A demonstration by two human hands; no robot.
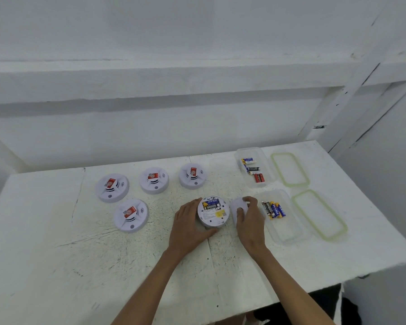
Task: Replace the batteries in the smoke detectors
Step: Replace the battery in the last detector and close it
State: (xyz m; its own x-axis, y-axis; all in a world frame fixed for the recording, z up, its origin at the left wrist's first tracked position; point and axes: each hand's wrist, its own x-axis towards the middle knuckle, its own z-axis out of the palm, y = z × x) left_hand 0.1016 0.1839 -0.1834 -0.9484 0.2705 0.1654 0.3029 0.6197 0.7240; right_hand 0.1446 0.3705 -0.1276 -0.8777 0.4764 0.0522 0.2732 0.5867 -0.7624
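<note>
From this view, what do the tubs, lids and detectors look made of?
Near tub and far tub: clear, glossy plastic, probably; batteries show through the walls. Lids: clear plastic, pale green rim seal, maybe silicone. Detectors: white moulded plastic, satin, with slotted vents.

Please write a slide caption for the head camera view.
The left hand steadies an opened smoke detector while the right hand holds a white cover.

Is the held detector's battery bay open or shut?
Open: a battery shows in the detector, and the right hand holds the cover aside.
</note>
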